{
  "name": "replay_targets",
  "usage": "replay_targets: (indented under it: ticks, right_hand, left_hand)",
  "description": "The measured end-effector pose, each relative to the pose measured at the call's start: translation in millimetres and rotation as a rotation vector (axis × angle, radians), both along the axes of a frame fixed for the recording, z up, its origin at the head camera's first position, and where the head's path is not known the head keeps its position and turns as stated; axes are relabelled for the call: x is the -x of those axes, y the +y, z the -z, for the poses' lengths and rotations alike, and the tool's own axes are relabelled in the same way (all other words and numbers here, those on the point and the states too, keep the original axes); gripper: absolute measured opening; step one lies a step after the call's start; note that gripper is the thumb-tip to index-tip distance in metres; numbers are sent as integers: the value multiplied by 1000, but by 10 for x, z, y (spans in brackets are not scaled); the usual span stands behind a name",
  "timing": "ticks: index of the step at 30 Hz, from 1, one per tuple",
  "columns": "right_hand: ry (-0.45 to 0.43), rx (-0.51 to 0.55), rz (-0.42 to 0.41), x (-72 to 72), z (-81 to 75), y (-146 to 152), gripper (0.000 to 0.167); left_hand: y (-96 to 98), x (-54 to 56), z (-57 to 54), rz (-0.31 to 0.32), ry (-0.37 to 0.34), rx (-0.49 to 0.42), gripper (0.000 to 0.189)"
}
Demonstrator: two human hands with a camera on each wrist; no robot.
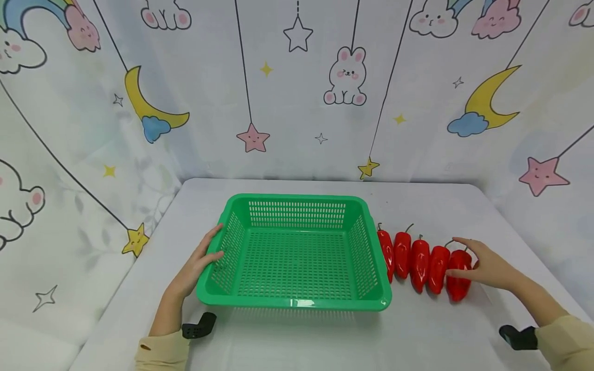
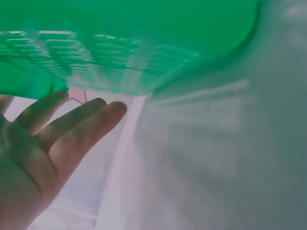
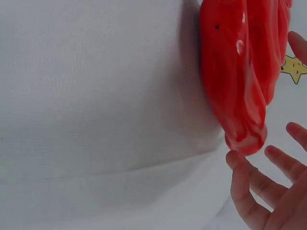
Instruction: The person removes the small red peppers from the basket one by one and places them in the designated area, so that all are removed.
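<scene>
A green plastic basket [image 1: 297, 303] with slotted walls stands in the middle of the table. At its left rim is my left hand [image 1: 199, 265], its thumb and forefinger tips against the edge. In the left wrist view the fingers [image 2: 79, 136] stretch out fairly straight below the slotted wall. To the basket's right, several shiny red peppers [image 1: 419, 263] with thin stems lie side by side. My right hand [image 1: 489, 265] is over the rightmost pepper [image 1: 459, 293], thumb and fingers spread wide across it. In the right wrist view the fingertips [image 3: 235, 158] are right at that pepper's end.
The white table [image 1: 260, 342] has a wall hanging [image 1: 297, 118] with cartoon moons, stars and rabbits behind it and at its sides. A black wrist device [image 1: 199, 325] sits at the left sleeve, another black device [image 1: 517, 337] at the right sleeve.
</scene>
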State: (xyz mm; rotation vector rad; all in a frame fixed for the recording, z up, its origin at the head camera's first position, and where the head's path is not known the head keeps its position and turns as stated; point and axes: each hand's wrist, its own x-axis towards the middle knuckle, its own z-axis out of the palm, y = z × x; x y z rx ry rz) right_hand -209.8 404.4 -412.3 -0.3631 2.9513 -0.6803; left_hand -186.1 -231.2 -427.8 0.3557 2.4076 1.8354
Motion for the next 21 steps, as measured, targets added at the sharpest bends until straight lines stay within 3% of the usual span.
replay_targets:
  ticks: [4,8,15,21]
  right_hand:
    - [46,-76,13,-10,-176,-28,87]
    - [96,-143,15,-19,-378,-86,85]
    - [204,-173,-29,-6,-652,-280,85]
    - [241,-177,-62,-3,-823,-492,83]
  left_hand:
    - [-74,-22,-65,-25,37,74,61]
    - [-157,-57,-202,-2,64,107,59]
    - [-248,-90,-644,-17,198,342,61]
    - [-147,-74,-1000,-35,274,505,61]
